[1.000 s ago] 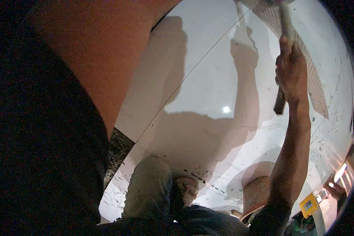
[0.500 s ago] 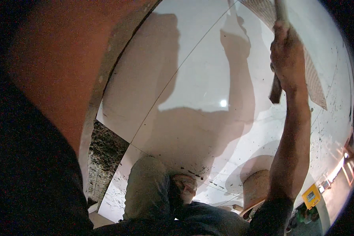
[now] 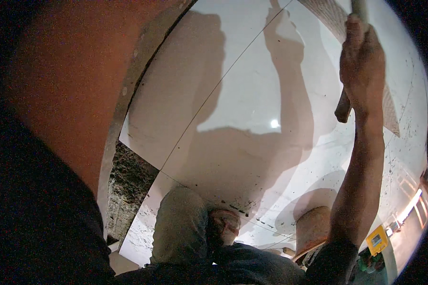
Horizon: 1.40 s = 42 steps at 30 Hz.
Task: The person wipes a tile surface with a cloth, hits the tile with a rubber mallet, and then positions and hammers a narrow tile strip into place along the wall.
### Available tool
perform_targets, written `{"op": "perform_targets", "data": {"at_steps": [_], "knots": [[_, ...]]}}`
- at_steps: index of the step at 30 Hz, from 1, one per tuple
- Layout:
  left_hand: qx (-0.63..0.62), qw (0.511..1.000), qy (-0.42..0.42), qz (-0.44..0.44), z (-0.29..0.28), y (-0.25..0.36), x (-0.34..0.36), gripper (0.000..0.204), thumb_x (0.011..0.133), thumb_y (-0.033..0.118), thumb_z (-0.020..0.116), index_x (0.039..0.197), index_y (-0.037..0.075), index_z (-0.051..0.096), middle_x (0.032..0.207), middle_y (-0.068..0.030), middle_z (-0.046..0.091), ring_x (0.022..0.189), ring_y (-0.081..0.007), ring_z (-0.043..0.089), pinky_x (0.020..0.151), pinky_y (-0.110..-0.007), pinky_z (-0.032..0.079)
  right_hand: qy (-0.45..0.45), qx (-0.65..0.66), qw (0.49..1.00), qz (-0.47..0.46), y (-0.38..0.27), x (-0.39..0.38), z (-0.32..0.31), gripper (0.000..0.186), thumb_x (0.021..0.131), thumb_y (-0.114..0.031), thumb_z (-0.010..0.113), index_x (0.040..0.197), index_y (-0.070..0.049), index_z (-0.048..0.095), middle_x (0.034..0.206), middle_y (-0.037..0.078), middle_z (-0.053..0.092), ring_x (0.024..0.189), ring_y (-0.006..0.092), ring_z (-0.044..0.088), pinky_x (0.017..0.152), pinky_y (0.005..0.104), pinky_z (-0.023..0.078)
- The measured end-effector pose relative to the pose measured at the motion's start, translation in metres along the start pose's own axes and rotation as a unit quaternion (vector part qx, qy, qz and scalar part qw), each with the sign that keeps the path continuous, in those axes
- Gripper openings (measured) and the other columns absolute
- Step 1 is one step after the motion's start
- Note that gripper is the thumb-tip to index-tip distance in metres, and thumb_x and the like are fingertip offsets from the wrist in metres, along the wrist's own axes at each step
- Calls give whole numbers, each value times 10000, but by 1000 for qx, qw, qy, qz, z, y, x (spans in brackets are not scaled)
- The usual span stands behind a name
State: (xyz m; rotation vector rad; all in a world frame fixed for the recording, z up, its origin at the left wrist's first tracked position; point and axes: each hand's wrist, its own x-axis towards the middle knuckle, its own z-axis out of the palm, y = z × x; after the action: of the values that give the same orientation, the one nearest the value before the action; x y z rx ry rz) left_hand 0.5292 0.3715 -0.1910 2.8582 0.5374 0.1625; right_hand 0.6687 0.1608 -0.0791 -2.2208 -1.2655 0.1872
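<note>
My right hand [image 3: 364, 66] is closed around the stick-like handle [image 3: 342, 110] of a tool at the upper right. The handle's dark lower end sticks out below my fist, and a pale shaft rises above it. The tool's far end lies beyond the picture's edge, so its kind is hidden. Beneath this hand are large glossy white floor tiles [image 3: 252, 90] with thin dark joints. A ribbed, brownish strip [image 3: 391, 111] passes behind my hand and wrist. On the left, a dark sleeve [image 3: 43, 204] fills the lower corner, while my left hand is out of view.
A reddish-brown wall [image 3: 76, 80] borders the tiles at left. Rough bare ground [image 3: 131, 185] shows in a gap beside it. My bent knee [image 3: 178, 223] is near the lower edge. A bucket [image 3: 313, 225] and a yellow device [image 3: 377, 240] stand at the lower right. Dark crumbs dot the tiles.
My right hand and the tool have moved a little to the right. The view has shifted slightly, and the hand's shadow has moved with it.
</note>
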Motion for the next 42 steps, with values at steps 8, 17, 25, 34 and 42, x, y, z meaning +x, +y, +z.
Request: {"op": "perform_targets", "data": {"at_steps": [8, 17, 25, 34, 42], "knots": [[-1, 1000, 7, 3, 2, 4, 1, 612, 895, 356, 585, 1396, 75, 373, 1437, -222, 368, 1332, -428, 322, 1061, -635, 228, -43, 27, 998, 46, 4, 3, 0, 478, 1007, -470, 380, 962, -22, 541, 608, 35, 507, 484, 109, 487, 450, 292, 434], [8, 1000, 11, 2, 12, 2, -3, 621, 895, 359, 584, 1401, 73, 367, 1436, -227, 367, 1331, -432, 324, 1058, -640, 228, 76, 356, 902, 230, 35, -58, -48, 369, 1003, -440, 434, 850, -115, 522, 602, -35, 397, 463, 67, 352, 425, 226, 322], [15, 1000, 23, 3, 21, 6, 1, 628, 895, 362, 584, 1405, 70, 361, 1436, -231, 366, 1329, -435, 326, 1055, -645, 227, -126, 249, 790, 546, 31, -238, -41, 470, 939, -507, 533, 641, -150, 461, 472, 8, 464, 384, 117, 463, 381, 270, 395], [28, 999, 25, -13, 23, -4, 0, 637, 895, 365, 583, 1410, 68, 355, 1436, -236, 365, 1328, -439, 328, 1052, -650, 227, -97, 338, 760, 547, 62, -293, -7, 462, 973, -447, 488, 962, -2, 613, 697, 126, 615, 586, 190, 606, 524, 324, 496], [46, 998, 17, -32, 31, -19, -10, 646, 895, 368, 583, 1415, 66, 349, 1436, -240, 364, 1326, -442, 330, 1050, -654, 227, -212, -273, 937, 46, 153, -139, -117, 165, 898, -114, 534, 992, -52, 654, 839, 115, 652, 792, 259, 634, 780, 379, 501]]}}
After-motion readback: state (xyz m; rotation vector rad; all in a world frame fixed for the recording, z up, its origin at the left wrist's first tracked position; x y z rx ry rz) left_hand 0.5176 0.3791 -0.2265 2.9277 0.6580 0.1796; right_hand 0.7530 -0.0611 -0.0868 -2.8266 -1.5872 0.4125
